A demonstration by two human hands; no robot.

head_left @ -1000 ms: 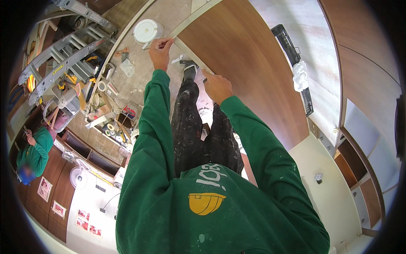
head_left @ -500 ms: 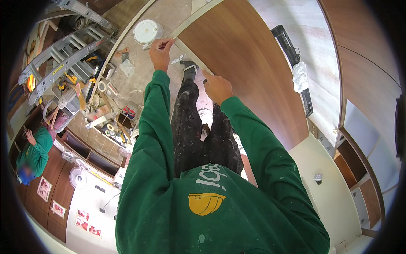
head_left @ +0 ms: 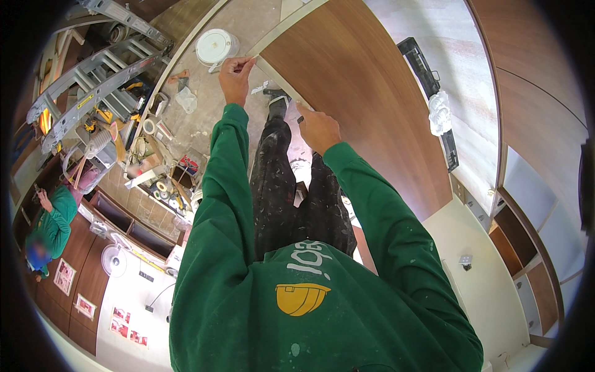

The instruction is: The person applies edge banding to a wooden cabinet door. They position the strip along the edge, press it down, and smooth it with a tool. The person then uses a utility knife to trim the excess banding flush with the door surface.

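A wood-grain panel (head_left: 365, 93) with a pale strip (head_left: 279, 77) along its near edge lies in front of me. At the panel's left corner, my left hand (head_left: 235, 80) is closed in a pinch, thumb and fingertips on the end of the strip. Further right along the same edge, my right hand (head_left: 320, 130) is curled, with a fingertip touching the strip. A small dark thing (head_left: 300, 119) shows at its fingers, too small to name. The back of the hand hides the rest of that grip.
Beyond my left hand stands a white lidded bucket (head_left: 215, 47). Ladders (head_left: 99, 87) and piled tools (head_left: 155, 155) fill the left side. A co-worker in green (head_left: 59, 217) is at far left. A long black case (head_left: 427, 80) with a crumpled white bag (head_left: 440, 113) lies right of the panel.
Both my hands stay in the same places on the panel's edge. The co-worker at far left has shifted a little, and a hand shows low down there.
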